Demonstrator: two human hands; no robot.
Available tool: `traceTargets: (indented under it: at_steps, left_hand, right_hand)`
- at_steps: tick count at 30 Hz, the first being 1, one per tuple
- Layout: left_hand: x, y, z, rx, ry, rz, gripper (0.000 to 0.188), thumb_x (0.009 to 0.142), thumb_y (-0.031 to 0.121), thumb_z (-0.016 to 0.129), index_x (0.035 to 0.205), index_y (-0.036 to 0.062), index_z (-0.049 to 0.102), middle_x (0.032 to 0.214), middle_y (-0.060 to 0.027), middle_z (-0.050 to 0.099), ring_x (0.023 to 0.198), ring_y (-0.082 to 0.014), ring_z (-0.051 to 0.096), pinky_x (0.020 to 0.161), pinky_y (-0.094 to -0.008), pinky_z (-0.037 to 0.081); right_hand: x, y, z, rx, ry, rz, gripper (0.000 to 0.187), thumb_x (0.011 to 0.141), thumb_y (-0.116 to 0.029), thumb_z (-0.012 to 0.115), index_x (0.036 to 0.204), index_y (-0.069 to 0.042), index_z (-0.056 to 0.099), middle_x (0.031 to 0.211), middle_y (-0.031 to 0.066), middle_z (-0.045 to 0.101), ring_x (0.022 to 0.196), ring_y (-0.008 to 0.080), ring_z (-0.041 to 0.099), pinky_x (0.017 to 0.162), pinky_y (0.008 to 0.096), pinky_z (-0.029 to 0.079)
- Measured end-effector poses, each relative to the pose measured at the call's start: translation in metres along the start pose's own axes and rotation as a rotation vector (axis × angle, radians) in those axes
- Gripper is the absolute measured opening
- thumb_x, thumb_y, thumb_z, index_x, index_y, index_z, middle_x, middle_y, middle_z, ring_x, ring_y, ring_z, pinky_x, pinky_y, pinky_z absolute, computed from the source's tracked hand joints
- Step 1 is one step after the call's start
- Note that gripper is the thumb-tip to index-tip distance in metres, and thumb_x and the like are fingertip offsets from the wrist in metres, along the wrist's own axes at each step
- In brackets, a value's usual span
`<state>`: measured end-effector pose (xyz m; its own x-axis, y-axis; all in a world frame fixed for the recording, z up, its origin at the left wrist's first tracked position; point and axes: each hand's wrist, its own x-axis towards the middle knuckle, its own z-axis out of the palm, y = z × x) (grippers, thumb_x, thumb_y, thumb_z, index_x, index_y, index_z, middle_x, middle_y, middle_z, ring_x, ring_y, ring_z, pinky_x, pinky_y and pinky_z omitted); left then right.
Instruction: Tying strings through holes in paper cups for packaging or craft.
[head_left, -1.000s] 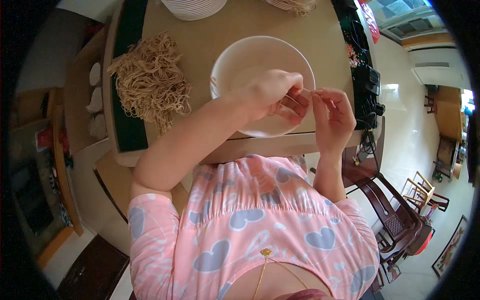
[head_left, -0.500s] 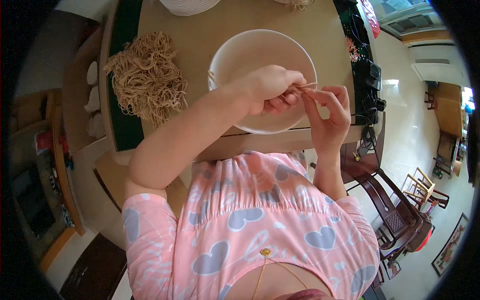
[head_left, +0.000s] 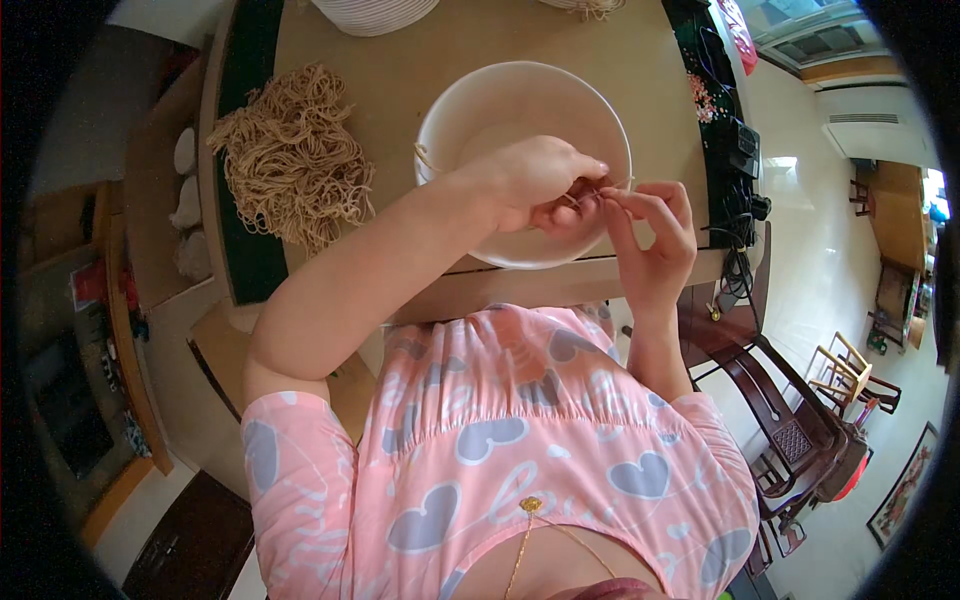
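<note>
My left hand point(head_left: 548, 180) is over a round white bucket point(head_left: 450, 108), its fingers curled round a thin beige cord. My right hand point(head_left: 655, 225) is beside the bucket's right rim, thumb and forefinger pinched on the same cord at the left fingertips. Only a short bit of the cord shows between the hands; the rest is hidden by my fingers. Another cord end point(head_left: 424, 155) lies over the bucket's left rim. To the left rests a loose, tangled heap of beige cord point(head_left: 295, 155).
The bucket stands at the near edge of a tan table point(head_left: 370, 80). A white ribbed container point(head_left: 375, 12) and another bundle of cord point(head_left: 590, 8) are at the far edge. Black cables and a small black device point(head_left: 745, 148) line the right side. A dark wooden chair point(head_left: 790, 420) stands at right.
Both hands have shifted slightly, and the right fingertips have come closer to the left fingers. The cord end that stuck out to the right between them now shows less.
</note>
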<state>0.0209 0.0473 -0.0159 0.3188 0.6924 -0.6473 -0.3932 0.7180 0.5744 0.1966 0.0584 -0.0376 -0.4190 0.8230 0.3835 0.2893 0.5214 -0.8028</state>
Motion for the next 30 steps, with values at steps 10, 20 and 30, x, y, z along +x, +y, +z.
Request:
traceTargets:
  at_steps: [10, 20, 30]
  left_hand:
    - [-0.003, 0.002, -0.001, 0.117, 0.005, 0.067, 0.022, 0.09, 0.024, 0.064, 0.073, 0.0113, 0.058, 0.054, 0.0077, 0.039, 0.04, -0.0032, 0.03, 0.036, -0.0218, 0.018]
    - [0.0, 0.001, -0.004, 0.055, 0.039, 0.016, 0.017, 0.088, 0.018, 0.062, 0.073, 0.0095, 0.058, 0.054, 0.0091, 0.034, 0.043, -0.0023, 0.028, 0.04, -0.0218, 0.018]
    - [0.001, -0.001, -0.002, 0.022, 0.021, -0.047, 0.023, 0.087, 0.018, 0.056, 0.066, 0.0099, 0.054, 0.053, 0.0079, 0.033, 0.043, -0.004, 0.025, 0.04, -0.0231, 0.016]
  right_hand:
    - [0.002, -0.003, 0.001, 0.01, 0.036, -0.054, 0.019, 0.071, 0.005, 0.075, 0.086, -0.005, 0.069, 0.085, 0.0082, 0.059, 0.08, 0.0192, 0.06, 0.069, 0.0274, 0.047]
    - [0.004, -0.01, -0.003, -0.036, 0.026, -0.003, 0.02, 0.069, 0.0, 0.077, 0.084, -0.004, 0.063, 0.086, 0.0096, 0.059, 0.08, 0.0231, 0.059, 0.069, 0.0314, 0.048]
    - [0.009, -0.018, -0.003, -0.216, -0.054, -0.011, 0.024, 0.067, -0.008, 0.079, 0.085, -0.006, 0.062, 0.083, 0.0094, 0.055, 0.081, 0.0266, 0.055, 0.071, 0.0355, 0.046]
